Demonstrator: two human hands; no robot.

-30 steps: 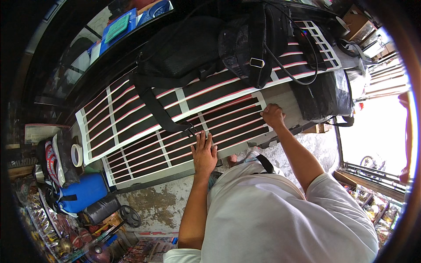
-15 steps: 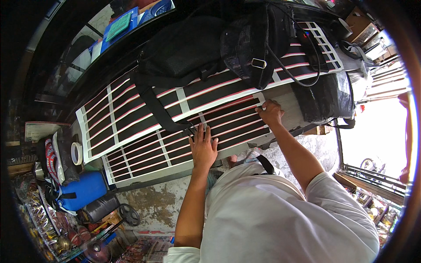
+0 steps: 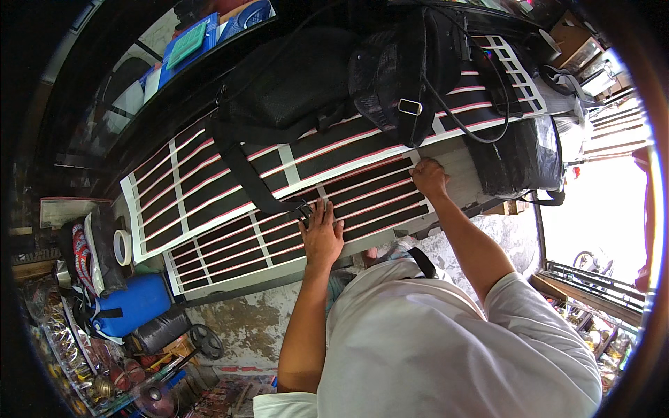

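Observation:
A black sheet with white and red stripes (image 3: 373, 187) lies on the grey tabletop (image 3: 456, 164). My left hand (image 3: 323, 238) rests flat on its middle, fingers stretched and slightly spread, beside a black strap end with a buckle. My right hand (image 3: 430, 179) is at the sheet's right end, fingers bent together. Whatever is between those fingers is hidden. A second, wider striped sheet (image 3: 198, 188) overlaps the far side of the first. A black bag (image 3: 286, 83) lies on top of it, its strap (image 3: 249, 177) hanging down toward my left hand.
A bulky black wrapped bundle (image 3: 519, 157) sits right of my right hand. A black cable (image 3: 446, 104) loops above it. At the left end stand a roll of white tape (image 3: 122, 246) and a blue container (image 3: 134, 304). Assorted goods (image 3: 77, 355) crowd the lower left.
My right hand's fingers have drawn in closer together, with the hand barely shifted. My left hand stays on the sheet, moved only very slightly.

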